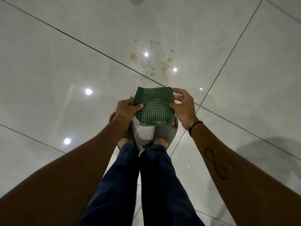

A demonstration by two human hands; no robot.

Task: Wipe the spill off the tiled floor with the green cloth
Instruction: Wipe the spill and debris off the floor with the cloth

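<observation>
A folded green checked cloth (154,106) is held in the air above my feet. My left hand (126,110) grips its left edge with thumb on top. My right hand (183,106) pinches its right edge between thumb and fingers. The spill (152,60) lies on the glossy white tiled floor (65,62) ahead of the cloth: yellowish wet blobs and several thin dark strands scattered beside a dark grout line. The cloth is well apart from the spill.
My feet in grey slippers (164,132) and dark blue trousers stand just below the cloth. Ceiling lights reflect as bright spots on the tiles. A dark object edge (136,0) shows at the top of the view.
</observation>
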